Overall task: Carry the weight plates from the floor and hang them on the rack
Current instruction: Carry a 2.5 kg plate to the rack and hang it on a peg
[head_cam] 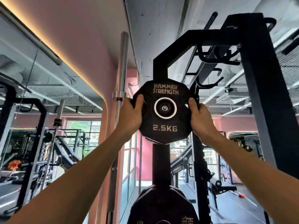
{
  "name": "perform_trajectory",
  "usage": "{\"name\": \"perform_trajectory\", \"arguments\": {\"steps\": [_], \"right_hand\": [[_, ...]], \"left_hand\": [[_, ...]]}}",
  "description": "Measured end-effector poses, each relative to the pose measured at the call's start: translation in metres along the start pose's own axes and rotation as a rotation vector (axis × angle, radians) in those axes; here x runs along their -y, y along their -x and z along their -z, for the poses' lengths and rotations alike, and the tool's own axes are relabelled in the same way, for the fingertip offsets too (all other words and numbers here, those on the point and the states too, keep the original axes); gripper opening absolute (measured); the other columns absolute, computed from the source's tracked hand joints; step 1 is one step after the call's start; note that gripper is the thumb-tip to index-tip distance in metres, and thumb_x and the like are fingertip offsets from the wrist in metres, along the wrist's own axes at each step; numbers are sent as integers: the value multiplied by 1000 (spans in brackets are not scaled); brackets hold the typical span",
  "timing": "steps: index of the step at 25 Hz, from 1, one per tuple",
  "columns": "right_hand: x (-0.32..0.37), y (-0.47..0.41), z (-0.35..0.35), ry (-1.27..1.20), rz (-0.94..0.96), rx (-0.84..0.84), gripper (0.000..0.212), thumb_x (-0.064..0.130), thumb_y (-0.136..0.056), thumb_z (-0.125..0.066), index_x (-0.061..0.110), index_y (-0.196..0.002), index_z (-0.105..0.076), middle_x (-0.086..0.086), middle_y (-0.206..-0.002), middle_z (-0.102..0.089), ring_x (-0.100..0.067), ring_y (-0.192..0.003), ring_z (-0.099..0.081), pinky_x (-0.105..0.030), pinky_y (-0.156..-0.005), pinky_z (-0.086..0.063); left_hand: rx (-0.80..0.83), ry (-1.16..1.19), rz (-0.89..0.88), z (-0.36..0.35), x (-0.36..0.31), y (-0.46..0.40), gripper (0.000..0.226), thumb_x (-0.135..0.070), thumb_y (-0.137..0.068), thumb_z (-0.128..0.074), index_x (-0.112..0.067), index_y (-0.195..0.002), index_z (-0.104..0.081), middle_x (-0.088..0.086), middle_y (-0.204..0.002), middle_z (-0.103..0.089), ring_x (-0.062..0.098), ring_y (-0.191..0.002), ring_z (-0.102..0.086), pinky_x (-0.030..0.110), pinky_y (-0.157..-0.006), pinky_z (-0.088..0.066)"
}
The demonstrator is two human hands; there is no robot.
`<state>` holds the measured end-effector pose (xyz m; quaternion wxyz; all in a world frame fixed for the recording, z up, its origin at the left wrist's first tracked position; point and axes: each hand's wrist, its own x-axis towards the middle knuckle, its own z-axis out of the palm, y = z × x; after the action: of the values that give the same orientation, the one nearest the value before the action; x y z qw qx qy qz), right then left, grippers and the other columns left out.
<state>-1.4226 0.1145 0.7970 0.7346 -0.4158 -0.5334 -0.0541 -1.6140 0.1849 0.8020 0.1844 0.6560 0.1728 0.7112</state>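
A black 2.5 kg weight plate (165, 128) marked "Hammer Strength" is up at head height against the black rack post (160, 165). The rack's peg shows through the plate's steel-ringed centre hole. My left hand (129, 117) grips the plate's left edge, thumb on its face. My right hand (199, 120) grips its right edge the same way. Lower on the same post hangs a larger black plate (163, 206), partly cut off by the frame's bottom edge.
A steel barbell (120, 88) stands upright just left of the plate. The rack's thick black upright (262, 110) with J-hooks (208, 81) rises on the right. Other racks and benches fill the gym to the left and behind.
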Motion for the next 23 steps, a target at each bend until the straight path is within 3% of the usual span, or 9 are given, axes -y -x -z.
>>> {"name": "perform_trajectory", "arguments": {"steps": [4, 10, 13, 17, 21, 23], "right_hand": [[-22, -10, -9, -22, -16, 26, 63, 69, -87, -40, 14, -112, -54, -3, -108, -67, -20, -101, -64, -47, -94, -52], [-47, -26, -15, 41, -9, 30, 86, 85, -69, -35, 14, -113, -57, -4, -107, -68, -22, -100, -66, -49, -93, -51], [-54, -31, -17, 64, 14, 44, 78, 82, -78, -35, 15, -112, -56, -3, -104, -69, -21, -99, -66, -49, -93, -51], [-65, -33, -20, 49, 47, 44, 48, 57, -98, -36, 14, -113, -50, 2, -101, -63, -15, -98, -62, -44, -96, -49], [-66, -27, -21, 20, 63, 35, 39, 51, -100, -34, 16, -112, -44, 12, -95, -55, -1, -90, -55, -37, -93, -46], [-65, -24, -23, -7, 55, 27, 36, 51, -101, -33, 18, -113, -43, 14, -96, -53, -5, -93, -56, -38, -96, -46]], "left_hand": [[58, 62, 12, -4, 21, -13, 43, -49, -100, -45, -12, -120, -51, 2, -113, -62, 14, -103, -62, 28, -80, -48], [58, 139, 7, -22, 53, -26, 41, -45, -101, -45, -11, -123, -54, 1, -110, -66, 11, -99, -64, 24, -76, -49], [48, 158, 8, -28, 65, -29, 41, -45, -101, -46, -11, -122, -55, 0, -107, -66, 11, -96, -65, 24, -76, -48], [33, 134, 9, -33, 71, -28, 32, -42, -102, -45, -14, -117, -52, -7, -99, -62, -2, -84, -60, 13, -65, -44], [63, 100, -1, -31, 73, -31, 33, -44, -102, -43, -17, -120, -50, -6, -103, -62, 5, -93, -61, 22, -73, -46], [94, 95, 23, -30, 72, -29, 34, -46, -103, -40, -19, -122, -48, -7, -105, -60, 4, -96, -59, 22, -75, -47]]}}
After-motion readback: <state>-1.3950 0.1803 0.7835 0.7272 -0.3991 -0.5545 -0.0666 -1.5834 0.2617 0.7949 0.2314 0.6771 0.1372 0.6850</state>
